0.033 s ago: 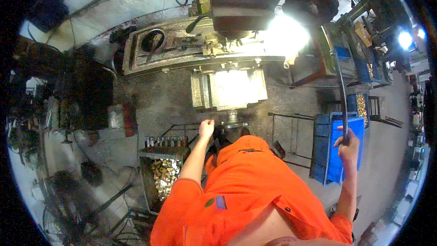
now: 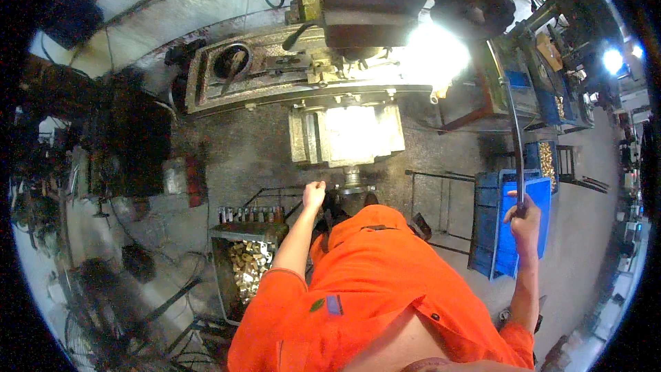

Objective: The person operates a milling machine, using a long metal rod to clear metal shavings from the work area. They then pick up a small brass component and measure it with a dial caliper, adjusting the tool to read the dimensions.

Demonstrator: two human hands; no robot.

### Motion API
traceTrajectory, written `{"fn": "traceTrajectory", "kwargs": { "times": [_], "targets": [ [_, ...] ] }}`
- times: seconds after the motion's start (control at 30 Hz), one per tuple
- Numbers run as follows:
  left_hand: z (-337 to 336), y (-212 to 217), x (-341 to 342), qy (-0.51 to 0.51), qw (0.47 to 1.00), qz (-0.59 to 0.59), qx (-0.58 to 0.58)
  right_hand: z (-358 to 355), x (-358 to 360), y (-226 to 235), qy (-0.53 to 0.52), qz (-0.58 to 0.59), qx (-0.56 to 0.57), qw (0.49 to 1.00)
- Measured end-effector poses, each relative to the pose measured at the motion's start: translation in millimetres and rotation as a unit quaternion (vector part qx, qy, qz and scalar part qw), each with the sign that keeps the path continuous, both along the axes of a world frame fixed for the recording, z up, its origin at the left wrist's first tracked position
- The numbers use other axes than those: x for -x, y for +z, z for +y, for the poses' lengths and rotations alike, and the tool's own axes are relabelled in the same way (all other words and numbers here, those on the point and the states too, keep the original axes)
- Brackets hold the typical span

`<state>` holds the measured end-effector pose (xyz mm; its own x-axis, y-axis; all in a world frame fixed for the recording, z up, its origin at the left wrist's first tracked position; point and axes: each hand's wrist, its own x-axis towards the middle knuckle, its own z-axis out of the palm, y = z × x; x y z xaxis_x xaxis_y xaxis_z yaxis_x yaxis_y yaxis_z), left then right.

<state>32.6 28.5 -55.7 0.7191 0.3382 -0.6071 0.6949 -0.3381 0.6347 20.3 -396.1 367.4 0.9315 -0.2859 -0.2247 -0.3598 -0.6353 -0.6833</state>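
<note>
My right hand (image 2: 525, 222), on the right, is closed round the lower end of a long dark lever (image 2: 514, 124). That lever runs up to the side of a milling machine (image 2: 375, 0). My left hand (image 2: 315, 195) makes a fist just left of the round handwheel (image 2: 354, 189) at the front of the machine. What the fist holds, if anything, is hidden. Beyond the hands lies the machine's long worktable (image 2: 275, 91), with a clamped fixture (image 2: 337, 69) under the head. A bright lamp (image 2: 435, 52) washes out the fixture's right side.
At my left stands a bin (image 2: 219, 272) of small brass-coloured metal pieces (image 2: 249, 265), with a row of cylindrical parts (image 2: 251, 215) behind it. Blue crates (image 2: 487, 224) stand by my right hand, next to a thin metal frame (image 2: 444, 176). A fan (image 2: 79, 327) is at the lower left.
My right hand and the lever's lower end have shifted very slightly to the left. My left hand is in nearly the same place.
</note>
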Motion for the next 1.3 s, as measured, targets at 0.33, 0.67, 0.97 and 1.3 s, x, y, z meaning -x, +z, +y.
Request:
{"fn": "traceTrajectory", "kwargs": {
  "times": [0.33,0.67,0.97,1.3],
  "targets": [
    [-25.4,20.0,-6.1,0.070,0.970,0.091,0.214,-13.1,-14.2,-65.3,-0.019,-0.027,-0.055,0.998],
    [-37.6,25.8,-0.2,0.223,0.931,0.119,0.264,-15.8,-23.4,-99.7,-0.030,0.002,-0.072,0.997],
    [-35.6,26.7,-0.5,0.167,0.949,0.122,0.239,-17.5,-34.1,-121.6,0.015,-0.017,-0.087,0.996],
    [-38.1,30.8,-2.6,0.165,0.952,0.117,0.231,-16.3,-39.7,-138.9,-0.008,-0.017,-0.155,0.988]
  ]
}}
